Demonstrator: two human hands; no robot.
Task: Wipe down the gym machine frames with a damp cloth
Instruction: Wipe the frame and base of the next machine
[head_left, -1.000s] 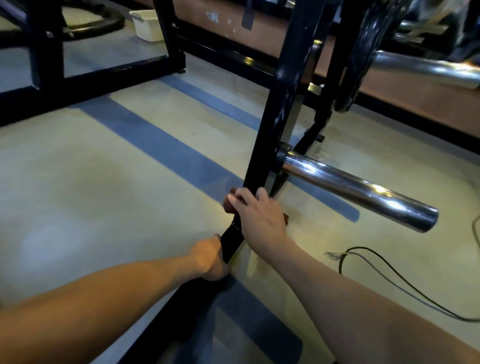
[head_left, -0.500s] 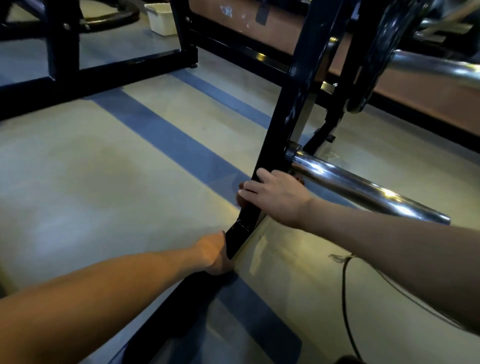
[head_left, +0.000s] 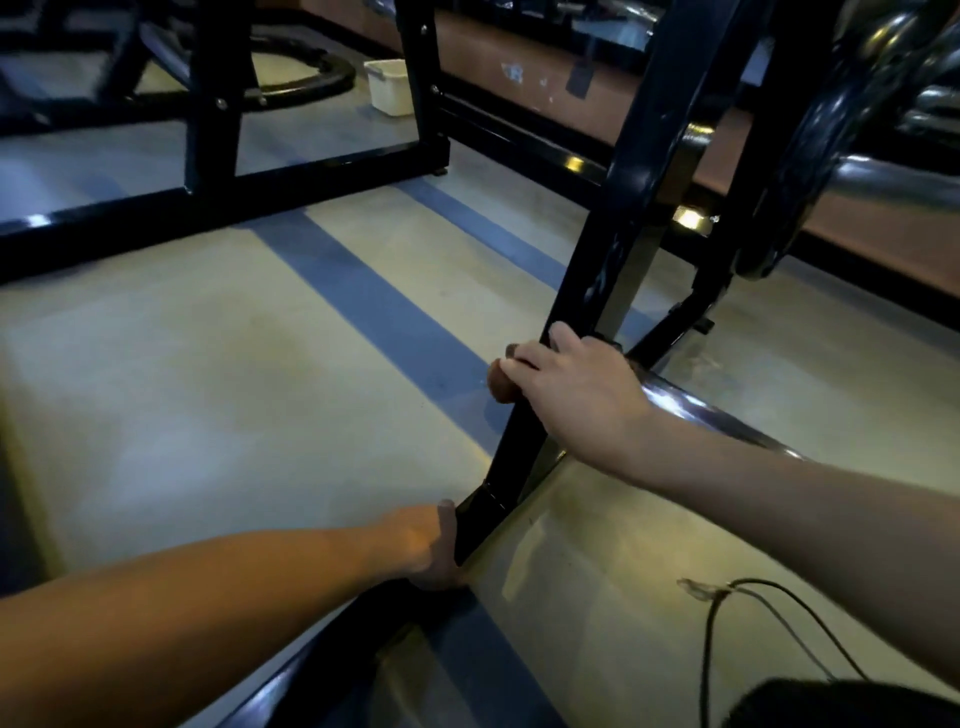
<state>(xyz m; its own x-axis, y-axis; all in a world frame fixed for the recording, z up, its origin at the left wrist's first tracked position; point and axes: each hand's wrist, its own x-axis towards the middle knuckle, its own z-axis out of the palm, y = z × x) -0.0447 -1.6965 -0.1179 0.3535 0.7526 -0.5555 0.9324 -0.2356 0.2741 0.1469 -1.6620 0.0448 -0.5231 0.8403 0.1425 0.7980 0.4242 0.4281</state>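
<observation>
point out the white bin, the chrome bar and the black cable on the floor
white bin (head_left: 390, 88), head view, on its front wall
chrome bar (head_left: 727, 423), head view, on the shaft past the right wrist
black cable (head_left: 707, 649), head view, on its upright stretch

Dark brown cloth (head_left: 500, 385): mostly hidden beneath right hand (head_left: 576, 387), 1 small bulge showing. Chrome steel bar (head_left: 696, 410): partly covered by right forearm. Black round weight plate (head_left: 810, 156): blurred, cut off at top edge. Left hand (head_left: 428, 545): fingers hidden behind black slanted steel frame post (head_left: 597, 291).
</observation>
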